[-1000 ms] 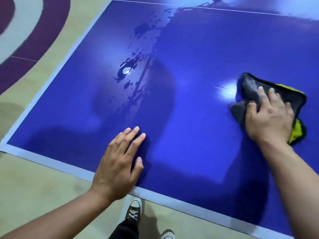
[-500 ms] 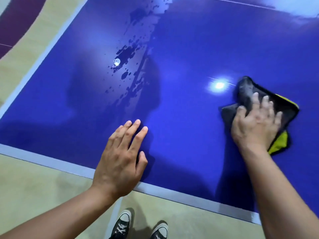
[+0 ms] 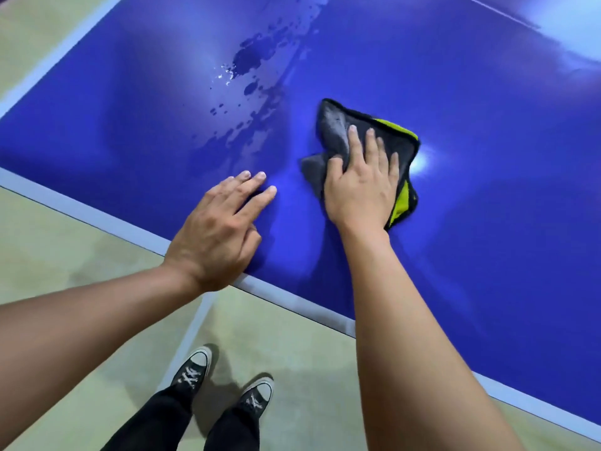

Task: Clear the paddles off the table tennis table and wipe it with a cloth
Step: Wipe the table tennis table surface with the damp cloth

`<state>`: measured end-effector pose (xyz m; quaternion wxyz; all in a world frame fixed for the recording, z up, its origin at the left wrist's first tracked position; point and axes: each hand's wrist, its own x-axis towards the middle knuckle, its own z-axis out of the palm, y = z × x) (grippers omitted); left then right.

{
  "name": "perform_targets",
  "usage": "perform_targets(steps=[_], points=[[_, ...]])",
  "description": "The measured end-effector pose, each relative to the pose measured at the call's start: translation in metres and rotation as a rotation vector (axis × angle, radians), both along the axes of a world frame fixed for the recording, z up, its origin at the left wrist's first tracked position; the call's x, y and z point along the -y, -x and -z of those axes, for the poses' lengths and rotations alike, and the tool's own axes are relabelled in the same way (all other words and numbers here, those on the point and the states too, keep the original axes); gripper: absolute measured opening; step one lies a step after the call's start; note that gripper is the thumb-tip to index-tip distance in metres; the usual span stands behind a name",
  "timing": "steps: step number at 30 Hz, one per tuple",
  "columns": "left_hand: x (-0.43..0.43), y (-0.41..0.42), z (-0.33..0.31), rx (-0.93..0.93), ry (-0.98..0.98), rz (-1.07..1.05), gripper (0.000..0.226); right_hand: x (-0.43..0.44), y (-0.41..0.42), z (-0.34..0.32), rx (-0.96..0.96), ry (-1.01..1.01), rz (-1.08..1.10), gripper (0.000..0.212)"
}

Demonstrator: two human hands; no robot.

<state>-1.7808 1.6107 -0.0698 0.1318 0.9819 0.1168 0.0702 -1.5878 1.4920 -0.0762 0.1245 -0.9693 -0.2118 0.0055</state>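
Two bare hands lay on the glossy blue table tennis desk (image 3: 487,164) in the head view. The left hand (image 3: 221,229) rested flat by the desk's white near edge, fingers straight and close together, holding nothing. The right hand (image 3: 361,187) pressed down with straight, spread fingers on a crumpled grey microfibre cloth with a yellow-green underside (image 3: 331,128). The cloth sat just right of the left hand, on the near part of the desk. Far and left of the cloth, apart from it, a scatter of dark wet blotches and droplets (image 3: 250,56) marked the blue surface. No paddle showed within the frame, so wiping seemed the step in hand.

The cloth was bunched and only pressed, not gripped. A quick stroke might let it slide out from under the palm or fold over itself and leave streaks. A soaked cloth would likely smear the wet patch rather than lift it. The left hand, apparently bracing on a slick top, could skid if it met the water, and it might leave prints on the wiped surface.

No container appeared anywhere in view. Below the desk edge, two black canvas shoes (image 3: 192,372) stood on the pale floor (image 3: 65,249).
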Motion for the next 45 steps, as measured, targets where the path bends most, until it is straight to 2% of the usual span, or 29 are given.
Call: perform_targets(steps=[4, 7, 10, 13, 17, 19, 21, 23, 24, 28, 31, 36, 39, 42, 45], points=[[0.001, 0.0, 0.0, 0.001, 0.018, -0.012, 0.06, 0.109, -0.026, -0.004, 0.008, 0.006, 0.241, 0.061], [0.005, -0.001, -0.001, 0.001, 0.028, -0.017, 0.059, 0.184, -0.025, -0.01, 0.001, -0.009, 0.412, 0.069], [0.006, -0.001, 0.001, 0.009, 0.022, -0.03, 0.056, 0.208, -0.018, -0.009, 0.031, -0.021, 0.507, 0.069], [0.004, -0.002, 0.005, 0.024, 0.003, -0.019, 0.053, 0.193, -0.015, -0.004, 0.062, -0.024, 0.56, 0.058], [0.006, -0.001, 0.005, 0.12, 0.007, -0.049, 0.046, 0.129, 0.01, -0.002, 0.047, 0.019, 0.437, 0.057], [0.006, 0.004, 0.004, 0.204, 0.021, -0.074, 0.044, 0.08, 0.038, -0.002, 0.055, 0.049, 0.238, 0.061], [0.005, 0.02, 0.006, 0.247, 0.031, -0.117, 0.046, 0.039, 0.074, 0.0, 0.1, 0.051, -0.05, 0.063], [-0.002, 0.044, 0.012, 0.205, 0.015, -0.139, 0.048, 0.015, 0.103, 0.002, 0.115, 0.034, -0.266, 0.063], [-0.009, 0.059, 0.015, 0.18, 0.004, -0.147, 0.047, 0.009, 0.113, 0.002, 0.101, 0.023, -0.303, 0.063], [-0.016, 0.106, 0.02, 0.088, -0.022, -0.137, 0.052, 0.027, 0.121, 0.001, 0.055, -0.004, -0.303, 0.061], [-0.007, 0.122, 0.022, -0.069, -0.058, -0.066, 0.061, 0.078, 0.115, -0.001, 0.055, -0.023, -0.267, 0.06], [0.006, 0.122, 0.013, -0.191, -0.06, -0.075, 0.07, 0.206, 0.094, 0.001, 0.089, -0.016, 0.144, 0.061], [0.004, 0.123, 0.011, -0.198, -0.098, -0.063, 0.068, 0.228, 0.083, 0.001, 0.065, -0.036, 0.354, 0.062], [-0.004, 0.126, 0.009, -0.208, -0.118, -0.051, 0.066, 0.216, 0.087, -0.002, 0.04, -0.038, 0.335, 0.062], [-0.005, 0.128, 0.01, -0.207, -0.123, -0.044, 0.067, 0.193, 0.106, -0.004, 0.047, -0.017, 0.174, 0.062]])
